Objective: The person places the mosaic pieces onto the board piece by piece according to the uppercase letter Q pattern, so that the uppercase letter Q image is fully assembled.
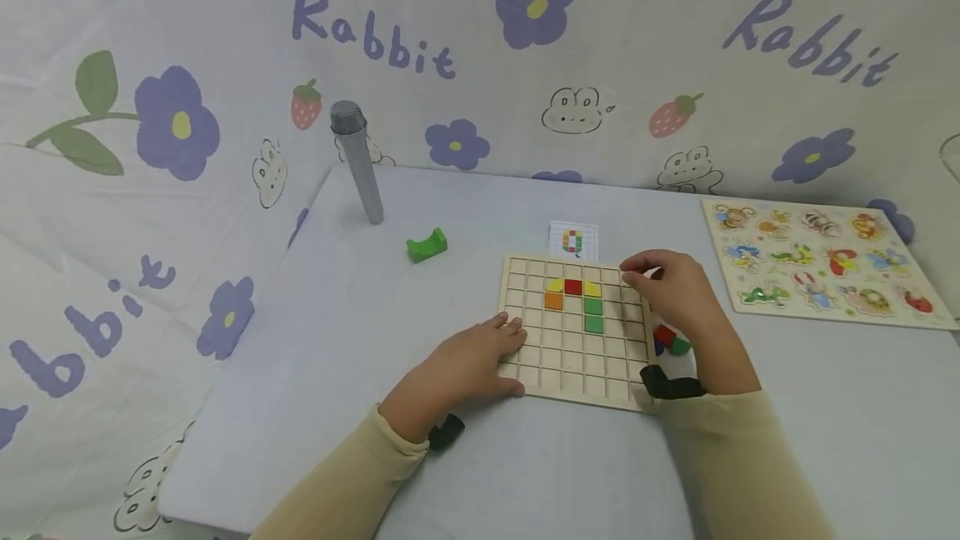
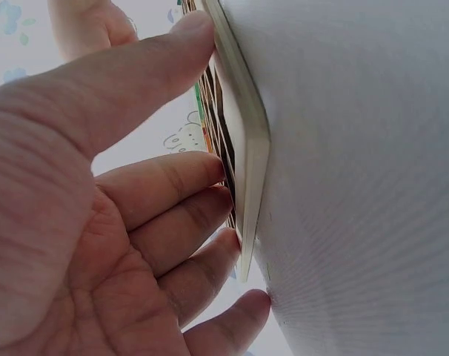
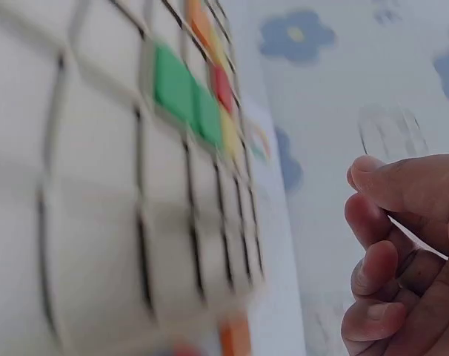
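A wooden grid board (image 1: 555, 369) lies before me with coloured squares on its upper half. A red square (image 1: 573, 287) sits between two yellow pieces, with an orange square (image 1: 553, 301) below the left one and two green squares (image 1: 593, 324) below the right one. My left hand (image 1: 468, 361) rests along the board's left edge, fingertips and thumb at its rim. Over the upper right corner is my right hand (image 1: 675, 290), fingers loosely bent, thumb and index tip close together; the right wrist view shows no piece between them.
Behind the board lies a card (image 1: 573, 240) with a coloured Q pattern. Loose blocks (image 1: 666, 337) sit by its right side, partly hidden by my right arm. An insect puzzle (image 1: 828, 261) is far right; a green arched block (image 1: 427, 246) and grey microphone (image 1: 358, 161) stand left.
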`<state>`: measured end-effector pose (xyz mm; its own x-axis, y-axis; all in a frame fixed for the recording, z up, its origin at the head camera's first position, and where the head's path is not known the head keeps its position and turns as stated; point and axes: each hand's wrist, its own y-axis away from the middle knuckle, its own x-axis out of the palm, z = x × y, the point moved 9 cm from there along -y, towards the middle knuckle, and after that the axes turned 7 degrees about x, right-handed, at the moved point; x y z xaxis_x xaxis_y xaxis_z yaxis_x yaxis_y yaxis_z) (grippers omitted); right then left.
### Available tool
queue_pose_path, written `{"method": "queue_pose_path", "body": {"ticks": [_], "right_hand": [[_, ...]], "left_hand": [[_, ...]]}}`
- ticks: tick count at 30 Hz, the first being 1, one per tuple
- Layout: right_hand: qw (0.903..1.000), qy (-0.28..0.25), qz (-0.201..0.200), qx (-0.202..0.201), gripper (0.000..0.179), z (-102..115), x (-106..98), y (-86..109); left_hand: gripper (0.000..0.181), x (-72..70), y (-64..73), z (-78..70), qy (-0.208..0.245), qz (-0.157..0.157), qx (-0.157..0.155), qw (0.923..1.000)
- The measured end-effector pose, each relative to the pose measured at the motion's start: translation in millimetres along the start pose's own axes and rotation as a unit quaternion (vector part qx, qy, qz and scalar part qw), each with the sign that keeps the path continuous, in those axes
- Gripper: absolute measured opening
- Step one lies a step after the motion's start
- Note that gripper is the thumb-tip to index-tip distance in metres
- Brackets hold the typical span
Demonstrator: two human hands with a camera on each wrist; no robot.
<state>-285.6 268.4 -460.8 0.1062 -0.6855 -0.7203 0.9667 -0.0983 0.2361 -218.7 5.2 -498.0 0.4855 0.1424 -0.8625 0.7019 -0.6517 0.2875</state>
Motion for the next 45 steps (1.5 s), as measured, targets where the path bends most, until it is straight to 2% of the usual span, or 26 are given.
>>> {"method": "queue_pose_path", "body": {"ticks": [3, 5, 10, 13, 17, 23, 32, 34, 37, 42, 45], "right_hand": [[0.9997, 0.011, -0.001, 0.021, 0.036, -28.1, -18.9, -1.6], [0.999, 0.025, 0.011, 0.036, 0.039, -46.7, -23.4, -4.2], [0.9952, 0.044, 0.069, 0.054, 0.047, -76.8, -12.2, -7.5], [0.995, 0.042, 0.078, 0.045, 0.049, -80.3, -6.0, -6.8], [0.9969, 0.043, 0.058, 0.033, 0.044, -77.3, -5.6, -5.9], [0.9973, 0.037, 0.048, 0.041, 0.04, -77.5, -5.1, -4.2], [0.9983, 0.019, -0.026, 0.049, 0.027, -86.6, -17.8, -0.7], [0.9976, 0.008, -0.046, 0.05, 0.026, -80.5, -19.6, 1.9], [0.9974, -0.006, -0.061, 0.037, 0.024, -55.7, -13.5, 8.1], [0.9992, -0.011, -0.022, -0.032, 0.016, 5.4, 22.1, 17.9], [0.9985, -0.001, 0.012, -0.054, 0.011, 29.4, 46.4, 19.7]], "left_hand": [[0.084, 0.3, 0.0, 0.1, -0.004, -0.001, 0.005, 1.0], [0.084, 1.0, -0.2, 0.8, -0.008, -0.002, 0.006, 0.9999], [0.085, 1.7, 0.0, 1.4, -0.006, -0.001, 0.003, 1.0], [0.084, 1.4, -0.2, 0.2, -0.004, -0.002, 0.005, 1.0], [0.084, 1.1, -0.6, -0.6, -0.003, -0.004, 0.007, 1.0], [0.084, 1.3, 0.0, 0.5, 0.0, -0.005, 0.002, 1.0], [0.084, 1.7, -0.7, 0.1, 0.001, -0.002, 0.004, 1.0], [0.084, 0.9, -0.2, -0.6, -0.001, -0.001, 0.005, 1.0], [0.084, 0.0, 0.8, -1.1, 0.0, -0.001, 0.004, 1.0], [0.084, 0.7, -0.2, 0.6, 0.001, -0.001, 0.0, 1.0], [0.084, 1.6, -2.0, 1.1, 0.002, -0.001, 0.0, 1.0]]}}
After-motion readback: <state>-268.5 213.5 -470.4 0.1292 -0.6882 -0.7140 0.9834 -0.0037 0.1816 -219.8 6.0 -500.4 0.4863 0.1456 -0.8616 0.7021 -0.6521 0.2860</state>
